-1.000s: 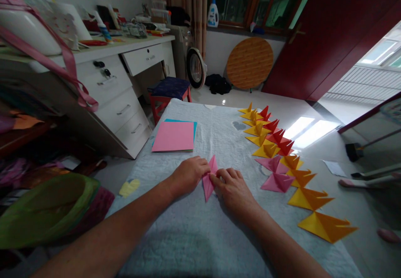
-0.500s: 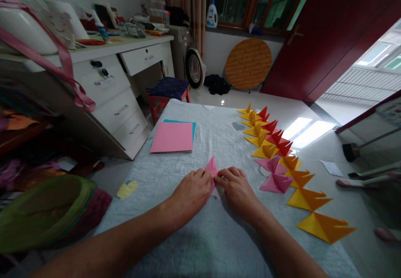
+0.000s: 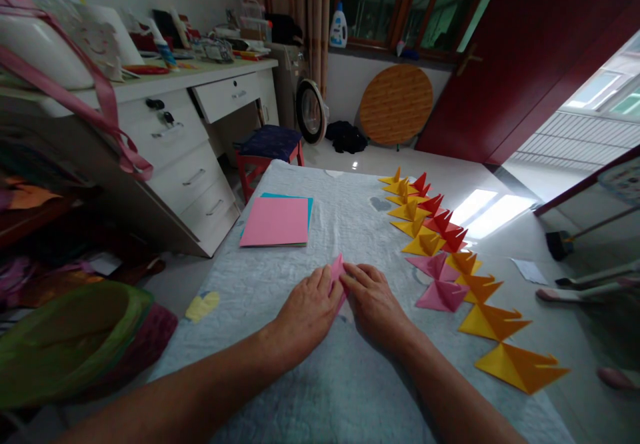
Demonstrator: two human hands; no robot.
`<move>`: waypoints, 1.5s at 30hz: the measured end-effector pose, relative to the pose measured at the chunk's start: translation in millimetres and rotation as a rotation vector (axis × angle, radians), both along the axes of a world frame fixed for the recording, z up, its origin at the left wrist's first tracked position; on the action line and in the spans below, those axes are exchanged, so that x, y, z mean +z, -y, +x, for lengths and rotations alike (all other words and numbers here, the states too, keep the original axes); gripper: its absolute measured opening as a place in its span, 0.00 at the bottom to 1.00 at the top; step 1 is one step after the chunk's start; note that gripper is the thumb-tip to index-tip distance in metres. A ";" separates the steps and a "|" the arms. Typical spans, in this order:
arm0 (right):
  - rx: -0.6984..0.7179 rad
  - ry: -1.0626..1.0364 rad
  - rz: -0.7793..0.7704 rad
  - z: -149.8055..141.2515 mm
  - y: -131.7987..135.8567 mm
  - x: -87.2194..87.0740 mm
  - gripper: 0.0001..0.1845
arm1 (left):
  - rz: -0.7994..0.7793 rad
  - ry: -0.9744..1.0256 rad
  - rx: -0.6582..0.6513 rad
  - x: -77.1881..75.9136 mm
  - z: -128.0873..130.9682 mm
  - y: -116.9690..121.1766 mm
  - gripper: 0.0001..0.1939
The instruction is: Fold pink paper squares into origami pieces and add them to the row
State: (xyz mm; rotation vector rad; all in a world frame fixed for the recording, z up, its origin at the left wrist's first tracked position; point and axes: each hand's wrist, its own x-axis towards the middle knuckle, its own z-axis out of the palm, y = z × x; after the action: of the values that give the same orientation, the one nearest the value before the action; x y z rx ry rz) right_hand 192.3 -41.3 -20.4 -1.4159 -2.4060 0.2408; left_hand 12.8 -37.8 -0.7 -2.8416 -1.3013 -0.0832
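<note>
A narrow folded piece of pink paper [image 3: 339,267] lies on the cloth-covered table [image 3: 280,391], its pointed tip facing away from me. My left hand [image 3: 310,307] is closed over its left side, fingers pressed on it. From the right, my right hand [image 3: 369,297] pinches the paper's upper edge with bent fingers. Much of the paper is hidden under both hands. To the right stand rows of folded paper birds: pink ones [image 3: 441,295], yellow ones [image 3: 417,241], red ones [image 3: 453,236] and orange ones [image 3: 493,323].
A stack of square paper [image 3: 275,221], pink on top with blue beneath, lies at the table's far left. Beyond are a stool [image 3: 273,141] and a white desk [image 3: 185,164]. A green-lined bin [image 3: 75,344] stands at the left.
My right hand's fingers have moved slightly up along the pink paper, near its tip. The left hand has shifted a little and covers its side. The view has tilted slightly.
</note>
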 end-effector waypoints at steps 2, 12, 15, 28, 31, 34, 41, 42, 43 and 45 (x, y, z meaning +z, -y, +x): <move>-0.001 0.005 -0.003 0.2 0.2 -0.1 0.20 | 0.022 -0.014 0.003 0.8 0.2 0.2 0.20; 0.004 -0.032 -0.025 1.0 -3.1 -2.2 0.21 | 0.062 -0.055 -0.007 -0.7 0.6 0.5 0.24; 0.000 -0.039 -0.035 0.3 -4.4 -1.2 0.22 | 0.073 -0.073 -0.017 -3.7 0.3 0.5 0.24; -0.031 -0.068 -0.068 -2.9 -10.6 0.6 0.26 | 0.094 -0.055 -0.023 -4.8 0.0 -0.8 0.21; -0.019 -0.109 -0.076 -2.4 -12.1 2.7 0.24 | 0.082 -0.051 -0.017 -3.3 -0.3 -1.9 0.20; -0.010 -0.174 -0.079 -0.1 -14.2 2.5 0.23 | 0.050 -0.029 -0.015 -2.3 -0.4 -3.8 0.19; -0.023 -0.238 -0.109 3.1 -17.8 -0.2 0.29 | 0.049 -0.024 -0.030 -8.4 -2.3 -4.6 0.19; -0.026 -0.227 -0.112 2.3 -17.9 0.1 0.29 | 0.045 -0.029 -0.030 -9.5 -2.4 -4.5 0.19; -0.028 -0.210 -0.111 1.3 -18.0 0.5 0.28 | 0.040 -0.031 -0.030 -10.3 -2.3 -4.4 0.19; -0.032 -0.162 -0.108 -1.1 -18.0 1.5 0.27 | 0.036 -0.025 -0.029 -11.1 -1.9 -4.3 0.20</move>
State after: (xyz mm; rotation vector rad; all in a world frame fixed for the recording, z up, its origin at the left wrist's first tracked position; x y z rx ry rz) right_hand 191.2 -23.3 -18.9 -1.4209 -2.2675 0.4650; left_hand 11.0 -33.5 -11.7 -2.8221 -1.2412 -0.0704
